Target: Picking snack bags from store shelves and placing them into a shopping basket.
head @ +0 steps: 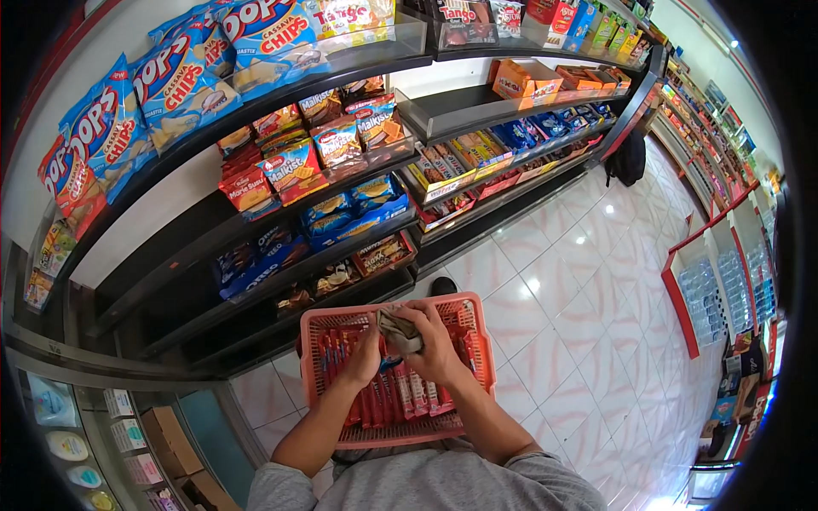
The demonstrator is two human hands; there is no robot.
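Above a pink plastic basket (399, 439), both my hands are on a crumpled grey-green cloth (401, 331). My left hand (365, 354) is at the cloth's left side, its fingers partly hidden. My right hand (429, 338) curls its fingers over the cloth from the right. Under my forearms the basket holds rows of slim snack packets (383, 396) in red wrappers, standing side by side. What the basket rests on is hidden from view. A small blue patch shows just below the cloth, too covered to identify.
Black shelving ahead carries blue cassava chip bags (179, 83), Malkist cracker packs (291, 169) and Oreo packs (265, 265). White floor tiles (575, 300) extend to the right, with a black backpack (626, 158) near the shelf end. Bottled water (700, 303) stands in a red-edged rack.
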